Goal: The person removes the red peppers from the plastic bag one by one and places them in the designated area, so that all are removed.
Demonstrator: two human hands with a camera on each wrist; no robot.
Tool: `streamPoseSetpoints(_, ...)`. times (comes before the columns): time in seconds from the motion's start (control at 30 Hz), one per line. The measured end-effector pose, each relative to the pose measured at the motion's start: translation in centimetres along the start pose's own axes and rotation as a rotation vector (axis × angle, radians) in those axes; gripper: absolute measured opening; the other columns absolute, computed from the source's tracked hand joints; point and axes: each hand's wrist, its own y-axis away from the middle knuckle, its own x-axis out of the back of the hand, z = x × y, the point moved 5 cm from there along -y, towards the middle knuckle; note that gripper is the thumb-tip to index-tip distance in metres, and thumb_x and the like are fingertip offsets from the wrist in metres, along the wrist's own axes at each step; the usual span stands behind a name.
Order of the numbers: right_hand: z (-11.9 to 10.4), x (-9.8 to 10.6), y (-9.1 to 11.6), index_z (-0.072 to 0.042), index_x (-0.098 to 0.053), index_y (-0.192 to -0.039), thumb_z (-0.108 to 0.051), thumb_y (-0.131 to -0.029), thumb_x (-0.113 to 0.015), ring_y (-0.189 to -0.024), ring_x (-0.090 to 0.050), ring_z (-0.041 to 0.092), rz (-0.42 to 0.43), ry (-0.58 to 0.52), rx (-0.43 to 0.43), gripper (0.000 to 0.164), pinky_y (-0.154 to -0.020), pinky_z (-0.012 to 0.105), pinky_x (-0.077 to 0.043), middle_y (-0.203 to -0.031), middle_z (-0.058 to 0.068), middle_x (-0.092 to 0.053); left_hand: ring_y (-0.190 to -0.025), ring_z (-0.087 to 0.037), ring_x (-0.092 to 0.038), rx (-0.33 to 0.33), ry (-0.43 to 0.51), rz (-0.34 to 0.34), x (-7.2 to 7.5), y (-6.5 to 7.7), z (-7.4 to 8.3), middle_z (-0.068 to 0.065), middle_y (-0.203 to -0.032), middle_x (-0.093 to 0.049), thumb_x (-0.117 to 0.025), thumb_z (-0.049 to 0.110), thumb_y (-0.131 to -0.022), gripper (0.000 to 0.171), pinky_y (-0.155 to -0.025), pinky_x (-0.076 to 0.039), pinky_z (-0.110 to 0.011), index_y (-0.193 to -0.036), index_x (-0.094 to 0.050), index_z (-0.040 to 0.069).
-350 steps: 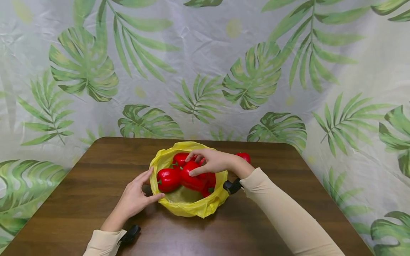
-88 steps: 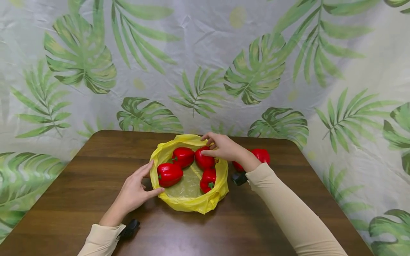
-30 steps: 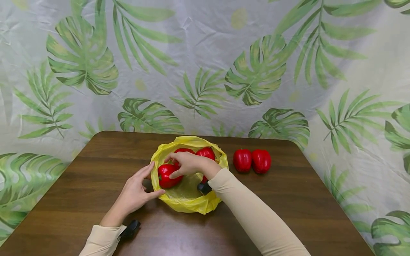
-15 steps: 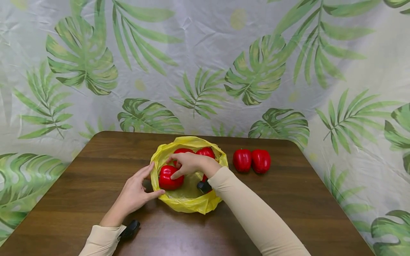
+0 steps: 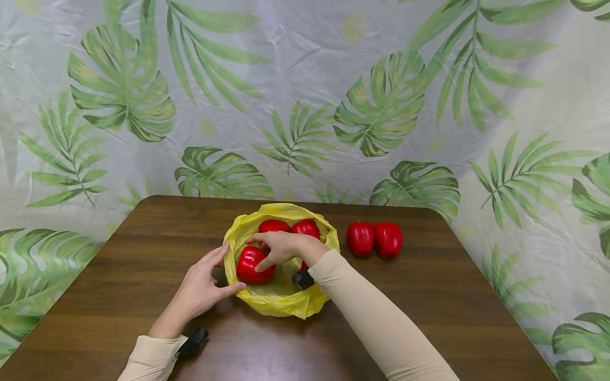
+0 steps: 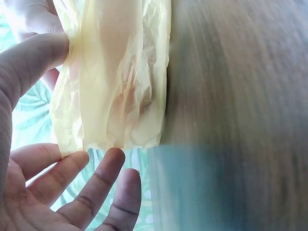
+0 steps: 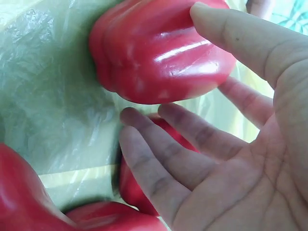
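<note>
Count: peppers in the yellow bag [image 5: 281, 304], four that I can make out. One under my right hand [image 5: 281, 246], the front-left pepper [image 5: 254, 265]; two at the back, the back-left pepper [image 5: 273, 226] and the back-right pepper [image 5: 306, 227]; a fourth, mostly hidden behind my wrist [image 5: 303, 264]. Outside the bag, a pair of peppers [image 5: 375, 239] sits touching, side by side on the table [image 5: 452, 296] just right of the bag.

Materials: bag is thin, crinkled, half-clear plastic, rim rolled down into a low bowl shape. Peppers glossy, lobed, smooth red. Table is dark wood grain with rounded corners.

Hands: my right hand curls over the front-left pepper, thumb and fingers around its top; the wrist view shows thumb on one side and fingers on the other. My left hand [image 5: 202, 288] is spread wide, thumb and fingers bracing the bag's left wall, not gripping.

Room: broad bare tabletop left, front and far right; leaf-print sheet [image 5: 305, 95] backs the far edge.
</note>
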Motion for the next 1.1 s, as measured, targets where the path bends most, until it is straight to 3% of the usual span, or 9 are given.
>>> streamPoseSetpoints(0.57, 0.1, -0.7, 0.2, -0.023, -0.048, -0.16, -0.035, -0.096, -0.081, -0.144, -0.052, 0.028, 0.034, -0.064, -0.011, 0.074, -0.12, 0.053, -0.047, -0.158, 0.008, -0.055, -0.111, -0.029, -0.07, -0.002, 0.001, -0.001, 0.0, 0.0, 0.1, -0.023, -0.16, -0.053, -0.097, 0.031, -0.08, 0.102, -0.075, -0.062, -0.028, -0.162, -0.045, 0.0)
streamPoseSetpoints(0.77, 0.4, -0.9, 0.2, -0.022, -0.052, -0.154, -0.035, -0.094, -0.084, -0.131, -0.058, 0.025, 0.055, -0.079, -0.004, 0.069, -0.104, 0.041, -0.059, -0.145, 0.008, -0.061, -0.113, -0.03, -0.07, 0.009, 0.007, -0.011, -0.1, 0.0, 0.0, -0.023, -0.161, -0.052, -0.096, 0.033, -0.081, 0.102, -0.077, -0.065, -0.034, -0.162, -0.044, 0.0)
streamPoseSetpoints(0.9, 0.7, -0.9, 0.4, -0.023, -0.053, -0.15, -0.034, -0.094, -0.085, -0.13, -0.06, 0.025, 0.064, -0.128, -0.004, 0.066, -0.093, 0.034, -0.062, -0.145, 0.009, -0.061, -0.113, -0.03, -0.07, 0.014, 0.007, -0.015, -0.1, 0.0, 0.0, -0.023, -0.161, -0.052, -0.096, 0.034, -0.081, 0.102, -0.078, -0.066, -0.037, -0.162, -0.044, 0.0)
streamPoseSetpoints(1.1, 1.4, -0.2, 1.2, -0.023, -0.051, -0.149, -0.036, -0.094, -0.085, -0.135, -0.059, 0.026, 0.081, -0.186, -0.001, 0.066, -0.094, 0.036, -0.062, -0.148, 0.009, -0.061, -0.113, -0.029, -0.07, 0.008, 0.003, -0.01, 0.0, 0.0, 0.0, -0.022, -0.161, -0.053, -0.097, 0.034, -0.08, 0.103, -0.077, -0.065, -0.034, -0.162, -0.044, 0.001)
